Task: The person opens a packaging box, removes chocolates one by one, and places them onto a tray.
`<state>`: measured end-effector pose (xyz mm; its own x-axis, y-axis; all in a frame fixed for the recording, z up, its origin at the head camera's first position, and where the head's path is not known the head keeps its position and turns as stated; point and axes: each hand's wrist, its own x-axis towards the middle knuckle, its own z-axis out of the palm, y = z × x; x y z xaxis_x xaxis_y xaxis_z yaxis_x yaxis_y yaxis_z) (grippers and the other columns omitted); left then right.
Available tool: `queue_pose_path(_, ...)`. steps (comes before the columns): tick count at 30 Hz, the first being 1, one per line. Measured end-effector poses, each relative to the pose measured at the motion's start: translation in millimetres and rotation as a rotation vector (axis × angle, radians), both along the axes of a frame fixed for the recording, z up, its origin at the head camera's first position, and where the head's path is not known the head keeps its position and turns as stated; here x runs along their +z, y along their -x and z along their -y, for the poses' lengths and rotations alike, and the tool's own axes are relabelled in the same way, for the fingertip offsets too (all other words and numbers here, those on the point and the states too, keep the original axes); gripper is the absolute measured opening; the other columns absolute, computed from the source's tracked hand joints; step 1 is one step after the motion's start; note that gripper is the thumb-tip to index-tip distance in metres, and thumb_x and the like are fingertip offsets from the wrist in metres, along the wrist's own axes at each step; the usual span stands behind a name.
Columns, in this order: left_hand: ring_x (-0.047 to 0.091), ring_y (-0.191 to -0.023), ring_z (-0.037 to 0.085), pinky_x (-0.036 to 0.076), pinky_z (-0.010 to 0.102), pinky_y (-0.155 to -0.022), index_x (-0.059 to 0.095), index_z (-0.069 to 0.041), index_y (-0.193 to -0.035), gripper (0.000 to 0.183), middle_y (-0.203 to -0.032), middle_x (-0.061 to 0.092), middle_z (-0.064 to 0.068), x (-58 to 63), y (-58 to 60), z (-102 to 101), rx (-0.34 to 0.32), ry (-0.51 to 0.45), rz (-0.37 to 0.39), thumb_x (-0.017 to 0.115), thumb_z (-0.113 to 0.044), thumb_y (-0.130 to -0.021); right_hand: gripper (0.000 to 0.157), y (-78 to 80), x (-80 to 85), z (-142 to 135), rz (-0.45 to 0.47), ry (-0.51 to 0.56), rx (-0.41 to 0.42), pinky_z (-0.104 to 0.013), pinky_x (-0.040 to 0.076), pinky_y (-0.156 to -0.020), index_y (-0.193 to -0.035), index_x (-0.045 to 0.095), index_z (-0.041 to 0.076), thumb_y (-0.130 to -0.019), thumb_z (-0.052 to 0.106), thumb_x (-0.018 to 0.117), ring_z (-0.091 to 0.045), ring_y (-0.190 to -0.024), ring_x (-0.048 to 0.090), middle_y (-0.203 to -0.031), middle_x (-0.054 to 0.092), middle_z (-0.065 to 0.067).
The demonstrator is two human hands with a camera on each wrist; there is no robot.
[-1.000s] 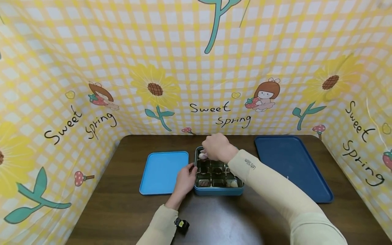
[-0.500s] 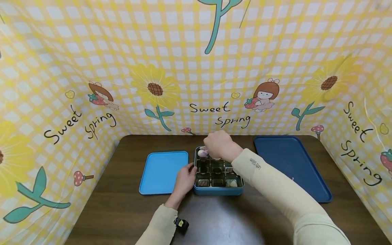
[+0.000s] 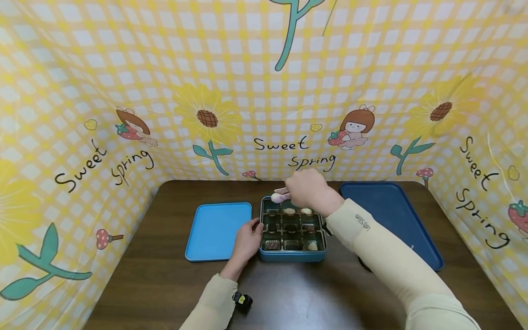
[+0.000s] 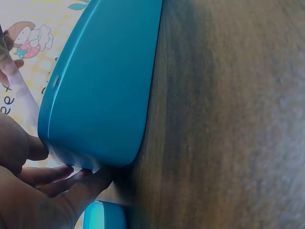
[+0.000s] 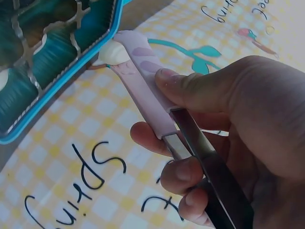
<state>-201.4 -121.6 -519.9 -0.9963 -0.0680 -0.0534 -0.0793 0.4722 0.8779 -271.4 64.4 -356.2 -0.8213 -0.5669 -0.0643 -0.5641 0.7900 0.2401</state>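
Note:
My right hand [image 3: 308, 189] holds a pair of tongs [image 5: 150, 90] with pale pink tips and dark metal handles. A small white round chocolate [image 5: 113, 52] is pinched between the tips, just above the box's back-left corner. The blue box [image 3: 293, 256] has a clear tray of several compartments. Dark chocolates [image 3: 272, 245] and pale ones [image 3: 306, 211] sit in it; the back-left compartment below the tongs looks bare. My left hand [image 3: 247, 240] touches the box's left side with extended fingers, as the left wrist view also shows.
A light blue lid [image 3: 218, 231] lies flat left of the box. At the right is a dark blue tray [image 3: 379, 201], partly covered by my right sleeve. Patterned cloth [image 3: 264, 91] surrounds the brown table [image 3: 140, 275] at the back and sides.
My right hand has risen and shifted slightly right, lifting the tongs and white chocolate out of the back-left compartment. More of the back row now shows. My left hand stays against the box.

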Motion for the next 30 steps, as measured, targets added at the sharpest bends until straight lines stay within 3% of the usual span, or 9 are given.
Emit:
queue_pose_path(7, 0.059, -0.08, 0.022, 0.046, 0.035, -0.066, 0.054, 0.004, -0.143, 0.043, -0.126, 0.065, 0.02, 1.3, -0.8, -0.4, 0.004, -0.007, 0.0, 0.052, -0.02, -0.107, 0.018, -0.4, 11.4, -21.6, -0.004, 0.03, -0.053, -0.04, 0.05, -0.054, -0.083, 0.071, 0.014, -0.095, 0.027, 0.068, -0.019, -0.059, 0.056, -0.07, 0.061, -0.002)
queue_pose_path(15, 0.048, -0.062, 0.019, 0.042, 0.035, -0.057, 0.053, 0.004, -0.143, 0.043, -0.124, 0.066, 0.02, 0.0, -0.9, -1.2, 0.001, -0.031, 0.007, 0.052, -0.02, -0.107, 0.014, 4.0, 15.5, -66.3, 0.025, 0.106, -0.169, -0.046, 0.05, -0.058, -0.082, 0.072, 0.015, -0.093, 0.021, 0.067, -0.023, -0.063, 0.058, -0.074, 0.064, -0.005)
queue_pose_path(19, 0.05, -0.063, 0.021, 0.042, 0.035, -0.057, 0.052, 0.005, -0.144, 0.043, -0.125, 0.065, 0.021, -1.2, -0.2, 0.8, -0.005, -0.024, 0.001, 0.051, -0.019, -0.107, 0.014, 6.0, 14.7, -88.2, 0.041, 0.122, -0.209, -0.044, 0.049, -0.057, -0.083, 0.073, 0.015, -0.093, 0.022, 0.068, -0.024, -0.062, 0.058, -0.073, 0.063, -0.006)
queue_pose_path(24, 0.06, -0.08, 0.022, 0.045, 0.035, -0.063, 0.053, 0.004, -0.143, 0.043, -0.129, 0.064, 0.02, -0.7, 0.8, 1.8, 0.001, -0.011, -0.003, 0.052, -0.02, -0.107, 0.011, 8.3, 10.2, -114.7, 0.045, 0.142, -0.246, -0.047, 0.049, -0.058, -0.083, 0.072, 0.014, -0.092, 0.019, 0.067, -0.026, -0.064, 0.058, -0.075, 0.064, -0.007)
queue_pose_path(30, 0.045, -0.056, 0.019, 0.042, 0.035, -0.054, 0.052, 0.004, -0.144, 0.044, -0.12, 0.067, 0.02, -1.1, 0.5, 1.9, -0.004, -0.034, 0.009, 0.052, -0.019, -0.107, 0.01, 11.3, 3.8, -143.1, 0.075, 0.144, -0.292, -0.044, 0.047, -0.056, -0.085, 0.073, 0.013, -0.091, 0.015, 0.065, -0.025, -0.066, 0.058, -0.077, 0.063, -0.007)
